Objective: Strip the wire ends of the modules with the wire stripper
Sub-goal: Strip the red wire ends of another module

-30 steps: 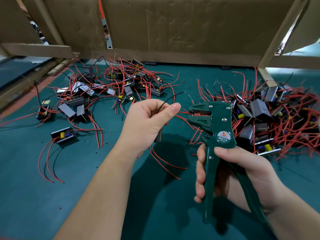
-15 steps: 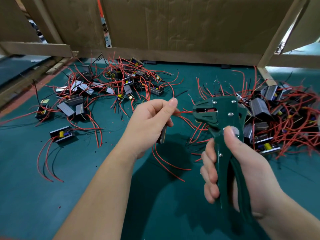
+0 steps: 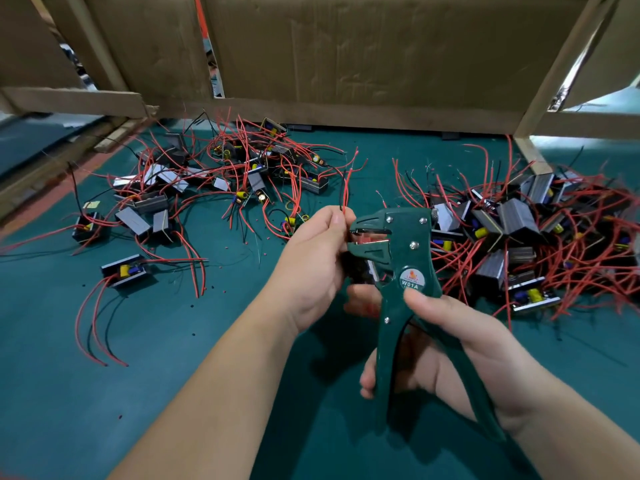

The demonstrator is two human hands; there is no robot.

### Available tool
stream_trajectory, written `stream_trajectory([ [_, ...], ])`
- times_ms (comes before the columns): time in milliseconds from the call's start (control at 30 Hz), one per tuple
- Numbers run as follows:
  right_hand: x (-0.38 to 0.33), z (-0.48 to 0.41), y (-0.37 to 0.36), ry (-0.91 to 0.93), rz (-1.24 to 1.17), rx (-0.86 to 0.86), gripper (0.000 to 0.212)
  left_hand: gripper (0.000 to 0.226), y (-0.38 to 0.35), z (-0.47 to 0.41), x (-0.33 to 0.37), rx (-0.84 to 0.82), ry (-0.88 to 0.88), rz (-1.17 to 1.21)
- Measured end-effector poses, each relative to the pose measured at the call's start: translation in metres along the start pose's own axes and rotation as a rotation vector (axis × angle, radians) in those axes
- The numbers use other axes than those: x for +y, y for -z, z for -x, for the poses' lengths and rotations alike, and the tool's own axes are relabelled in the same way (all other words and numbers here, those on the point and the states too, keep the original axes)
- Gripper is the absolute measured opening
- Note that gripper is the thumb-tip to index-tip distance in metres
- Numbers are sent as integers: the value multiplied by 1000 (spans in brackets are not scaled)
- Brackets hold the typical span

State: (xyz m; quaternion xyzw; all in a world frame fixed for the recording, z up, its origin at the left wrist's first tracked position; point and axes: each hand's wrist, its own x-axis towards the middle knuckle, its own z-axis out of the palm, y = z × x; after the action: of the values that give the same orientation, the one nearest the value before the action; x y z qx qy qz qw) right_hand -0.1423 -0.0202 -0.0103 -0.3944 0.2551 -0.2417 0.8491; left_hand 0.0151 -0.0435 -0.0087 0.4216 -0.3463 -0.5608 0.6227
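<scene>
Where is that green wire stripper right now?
In the head view, the wire stripper is at centre right, held upright in the right hand, its head beside the left hand, which pinches red wires.

A teal table surface runs back to brown cardboard panels braced by pale wooden slats; perhaps daylight shows through gaps.

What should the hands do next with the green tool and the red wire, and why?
Probably squeeze the handles. The left hand pinches a red wire right at the open mouth of the green wire stripper, and the right hand already wraps its handles, which stand spread. Whether the wire end is fully inside the mouth is hard to see, so a small push in first may be needed.
</scene>
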Motion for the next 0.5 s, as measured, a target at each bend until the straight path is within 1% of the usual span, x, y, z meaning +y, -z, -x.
stream_trajectory([
  [100,2,-1,0,69,22,16,74,26,-1,1,2,-55,-12,36],
  [167,3,-4,-1,163,-15,104,75,20,0,-3,4,-37,-78,99],
  [200,2,-7,-2,222,-45,170,70,18,2,-5,5,-13,-110,125],
  [267,-1,-9,-2,322,-87,305,51,25,9,-9,9,56,-194,88],
  [333,-6,-8,-1,356,-106,389,46,34,20,-10,12,157,-346,-105],
  [400,-10,-5,0,347,-139,402,44,44,31,-9,14,285,-477,-370],
  [433,-12,-3,0,340,-171,389,42,50,36,-11,15,341,-495,-480],
  [500,-16,0,0,290,-246,346,37,61,46,-15,16,405,-441,-628],
])
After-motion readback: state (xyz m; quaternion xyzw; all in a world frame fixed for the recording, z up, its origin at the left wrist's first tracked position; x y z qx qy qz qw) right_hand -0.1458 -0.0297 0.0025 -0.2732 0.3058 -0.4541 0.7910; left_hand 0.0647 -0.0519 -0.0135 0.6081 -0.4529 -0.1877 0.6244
